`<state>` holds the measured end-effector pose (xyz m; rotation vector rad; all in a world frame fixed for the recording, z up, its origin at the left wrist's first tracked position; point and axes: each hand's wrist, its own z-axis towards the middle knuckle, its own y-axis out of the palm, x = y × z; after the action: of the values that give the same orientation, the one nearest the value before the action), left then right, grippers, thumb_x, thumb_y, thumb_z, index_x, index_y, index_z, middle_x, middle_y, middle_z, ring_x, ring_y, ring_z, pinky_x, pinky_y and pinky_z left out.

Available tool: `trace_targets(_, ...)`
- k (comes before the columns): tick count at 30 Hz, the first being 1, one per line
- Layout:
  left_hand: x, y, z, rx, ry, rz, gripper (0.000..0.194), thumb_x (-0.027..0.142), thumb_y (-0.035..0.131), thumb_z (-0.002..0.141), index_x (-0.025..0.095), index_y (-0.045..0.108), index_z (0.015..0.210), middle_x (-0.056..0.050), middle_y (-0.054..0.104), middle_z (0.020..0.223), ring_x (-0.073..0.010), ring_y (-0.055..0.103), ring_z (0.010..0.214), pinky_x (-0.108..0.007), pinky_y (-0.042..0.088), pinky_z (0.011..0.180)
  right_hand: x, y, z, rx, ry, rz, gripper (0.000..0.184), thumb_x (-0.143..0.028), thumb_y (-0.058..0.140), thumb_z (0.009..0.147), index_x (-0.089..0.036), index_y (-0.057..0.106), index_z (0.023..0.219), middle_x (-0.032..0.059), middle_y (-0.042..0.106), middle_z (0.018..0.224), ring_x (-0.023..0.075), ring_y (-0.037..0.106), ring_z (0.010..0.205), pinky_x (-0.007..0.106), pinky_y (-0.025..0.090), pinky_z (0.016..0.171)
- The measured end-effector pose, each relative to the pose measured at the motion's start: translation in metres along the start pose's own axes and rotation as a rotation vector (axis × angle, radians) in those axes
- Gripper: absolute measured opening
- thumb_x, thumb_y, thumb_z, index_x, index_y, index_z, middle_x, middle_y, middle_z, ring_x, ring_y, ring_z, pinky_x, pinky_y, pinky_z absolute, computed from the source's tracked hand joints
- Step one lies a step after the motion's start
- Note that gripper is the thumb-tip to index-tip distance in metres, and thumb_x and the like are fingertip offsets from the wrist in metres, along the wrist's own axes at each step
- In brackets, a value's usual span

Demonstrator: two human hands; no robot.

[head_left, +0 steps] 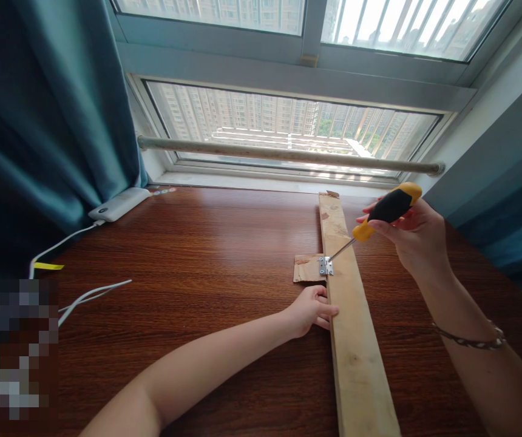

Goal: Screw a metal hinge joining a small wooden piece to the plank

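A long wooden board (356, 346) lies on the dark wood-grain table (224, 243), running away from me. On its left edge sits a small metal hinge (326, 266), one leaf on the board and the other over a piece of cardboard (305, 269). My right hand (420, 237) grips a yellow and black screwdriver (388, 206) by its handle. The screwdriver is tilted, its tip at the hinge's right leaf. Just nearer than the hinge, my left hand (311, 311) grasps the board's left edge, thumb on top and fingers along the side.
A white power strip (119, 204) with a cable stands at the back left beside the blue curtain (61, 91). White cable ends (92, 295) and a yellow strip (49, 266) lie at the left. A metal rail (288, 153) crosses the window behind the table.
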<state>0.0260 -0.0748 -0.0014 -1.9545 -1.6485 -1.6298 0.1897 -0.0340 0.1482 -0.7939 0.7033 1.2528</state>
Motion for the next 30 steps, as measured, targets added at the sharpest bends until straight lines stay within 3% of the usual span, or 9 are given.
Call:
trace_targets(3, -0.001, 0.000, 0.000, -0.001, 0.003, -0.003, 0.050, 0.028, 0.077, 0.044, 0.013, 0.047, 0.082, -0.009, 0.063, 0.079, -0.0180, 0.062, 0.061, -0.031, 0.050, 0.055, 0.005, -0.001, 0.001, 0.052, -0.014, -0.045, 0.032, -0.017, 0.073, 0.063, -0.020, 0.059, 0.092, 0.0036, 0.064, 0.089, 0.0220, 0.064, 0.078, 0.040, 0.054, 0.071)
trace_targets(11, -0.002, -0.001, 0.001, -0.007, 0.010, 0.004, 0.049, 0.028, 0.077, 0.046, 0.013, 0.047, 0.081, -0.009, 0.063, 0.080, -0.0185, 0.062, 0.063, -0.030, 0.050, 0.054, 0.011, 0.001, 0.000, 0.036, 0.026, -0.067, 0.031, -0.023, 0.073, 0.063, -0.023, 0.059, 0.090, 0.0029, 0.064, 0.087, 0.0246, 0.064, 0.081, 0.043, 0.054, 0.073)
trace_targets(25, -0.004, -0.002, 0.001, -0.012, 0.023, -0.011, 0.049, 0.027, 0.077, 0.046, 0.013, 0.048, 0.083, -0.009, 0.063, 0.082, -0.0194, 0.063, 0.065, -0.030, 0.050, 0.054, 0.011, 0.001, 0.000, -0.012, 0.055, -0.115, 0.032, -0.026, 0.072, 0.064, -0.024, 0.057, 0.091, 0.0028, 0.064, 0.086, 0.0235, 0.065, 0.079, 0.039, 0.056, 0.070)
trace_targets(30, -0.003, -0.001, 0.001, -0.007, 0.018, -0.016, 0.051, 0.028, 0.078, 0.044, 0.013, 0.048, 0.083, -0.009, 0.063, 0.081, -0.0204, 0.063, 0.065, -0.030, 0.049, 0.054, 0.014, -0.001, 0.001, 0.020, 0.074, -0.175, 0.036, -0.028, 0.076, 0.058, -0.021, 0.054, 0.086, 0.0028, 0.064, 0.083, 0.0238, 0.065, 0.077, 0.037, 0.056, 0.065)
